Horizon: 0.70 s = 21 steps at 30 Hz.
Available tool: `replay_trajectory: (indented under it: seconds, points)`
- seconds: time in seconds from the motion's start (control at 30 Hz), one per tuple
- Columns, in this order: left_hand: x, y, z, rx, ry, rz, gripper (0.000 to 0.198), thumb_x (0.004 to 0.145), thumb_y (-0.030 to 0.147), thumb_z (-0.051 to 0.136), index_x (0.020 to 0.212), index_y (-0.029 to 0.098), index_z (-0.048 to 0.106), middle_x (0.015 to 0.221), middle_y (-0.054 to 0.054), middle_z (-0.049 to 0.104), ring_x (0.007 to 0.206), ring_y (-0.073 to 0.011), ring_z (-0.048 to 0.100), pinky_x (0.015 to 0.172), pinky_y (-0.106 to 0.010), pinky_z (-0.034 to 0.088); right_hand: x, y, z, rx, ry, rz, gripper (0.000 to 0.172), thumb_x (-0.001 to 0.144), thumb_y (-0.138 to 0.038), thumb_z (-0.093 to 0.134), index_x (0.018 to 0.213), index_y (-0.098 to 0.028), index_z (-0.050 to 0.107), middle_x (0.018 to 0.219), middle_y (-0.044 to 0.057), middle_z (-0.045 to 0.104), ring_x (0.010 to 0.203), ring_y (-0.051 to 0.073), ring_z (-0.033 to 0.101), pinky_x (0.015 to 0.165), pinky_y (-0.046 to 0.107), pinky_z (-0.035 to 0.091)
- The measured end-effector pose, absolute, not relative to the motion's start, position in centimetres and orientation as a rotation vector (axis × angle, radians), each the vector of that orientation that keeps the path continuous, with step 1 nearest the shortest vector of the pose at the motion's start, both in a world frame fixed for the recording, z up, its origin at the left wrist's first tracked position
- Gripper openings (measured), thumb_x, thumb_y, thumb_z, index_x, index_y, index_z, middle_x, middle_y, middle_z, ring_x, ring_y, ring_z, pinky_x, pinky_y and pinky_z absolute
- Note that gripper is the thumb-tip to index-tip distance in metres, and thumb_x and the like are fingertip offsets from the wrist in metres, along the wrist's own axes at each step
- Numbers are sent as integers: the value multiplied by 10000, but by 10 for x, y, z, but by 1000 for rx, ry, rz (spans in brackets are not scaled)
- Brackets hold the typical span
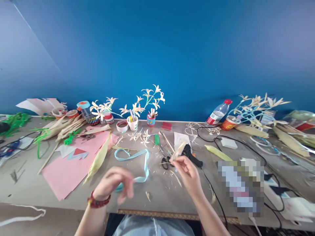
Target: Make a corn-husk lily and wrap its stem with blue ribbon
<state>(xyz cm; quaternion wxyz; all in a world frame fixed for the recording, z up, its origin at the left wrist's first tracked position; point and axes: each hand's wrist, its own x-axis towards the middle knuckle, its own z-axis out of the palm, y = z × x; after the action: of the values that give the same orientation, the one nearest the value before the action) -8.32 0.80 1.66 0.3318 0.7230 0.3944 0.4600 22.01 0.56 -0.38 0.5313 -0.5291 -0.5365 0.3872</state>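
My right hand (pixel 188 172) pinches a pale corn husk petal (pixel 179 150) between thumb and fingertips, above the table. Black-handled scissors (pixel 165 161) lie just left of those fingertips, and a black hot glue gun (pixel 192 156) rests behind the hand. My left hand (pixel 115 183), with a red beaded bracelet at the wrist, hovers over the near part of the table. Its fingers are loosely bent, apart and slightly blurred, with nothing visible in them. Light blue ribbon (pixel 147 164) curls across the tabletop behind and beside it, partly hidden by the fingers.
Pink paper sheets (pixel 65 175) and a husk (pixel 99 159) lie left. Husk flowers stand in a white cup (pixel 133 123) and an orange cup (pixel 230 122) along the wall. A plastic bottle (pixel 218 114), a power strip (pixel 275 188) and black cables occupy the right side.
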Motion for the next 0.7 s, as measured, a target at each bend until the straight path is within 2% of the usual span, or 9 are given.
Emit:
replay_trajectory:
  seconds: [0.07,0.1,0.17,0.2,0.3,0.37,0.57,0.7]
  points:
    - [-67,13,14,1926,1110,1178,309,871,514,588,899,249,743,1023,-111,748,933,-295,706,784,-422,580,204,1,-1,-1219,-1331,1056,254,854,-450,671,798,-206,625,782,37,668,724,193,628,672,276,490]
    - [-55,14,14,1952,1196,1193,253,885,459,590,920,254,733,1095,-104,730,1005,-283,678,851,-420,563,194,-2,0,-1188,-1336,1135,265,855,-454,669,782,-203,625,749,25,645,700,182,605,652,268,474]
    - [-32,15,14,1887,1139,1195,296,883,407,615,1103,220,677,1168,-130,687,1069,-266,638,895,-401,540,178,-6,2,-1132,-1328,1256,298,853,-470,665,747,-199,604,684,1,593,639,157,554,600,252,435]
    - [-21,14,14,1818,1057,1179,331,867,422,636,1110,199,664,1135,-133,685,1022,-254,642,864,-380,545,172,-7,2,-1117,-1333,1279,315,853,-476,662,727,-197,587,660,-8,568,613,147,527,578,246,414]
    - [2,11,13,1529,990,1140,291,860,450,644,836,160,644,797,-60,661,747,-178,614,711,-293,524,164,-10,5,-1122,-1403,1262,340,869,-465,633,678,-199,539,625,-20,520,585,134,482,556,240,374]
    - [9,10,12,1322,969,1101,323,861,461,639,756,158,599,684,-13,604,634,-139,560,630,-255,485,165,-13,7,-1134,-1419,1266,318,880,-435,611,680,-203,527,632,-20,520,598,137,491,572,240,383]
    - [9,10,13,1228,916,1019,317,876,419,633,714,149,600,638,3,594,605,-119,530,606,-225,414,171,-15,11,-1088,-1325,1357,291,893,-405,565,680,-210,530,624,-27,480,579,134,462,569,240,397]
    - [7,11,11,1236,965,989,315,869,416,641,713,151,571,607,7,592,559,-110,506,561,-222,375,172,-8,14,-1091,-1386,1308,280,912,-396,541,710,-203,562,648,-9,548,591,138,477,570,246,381]
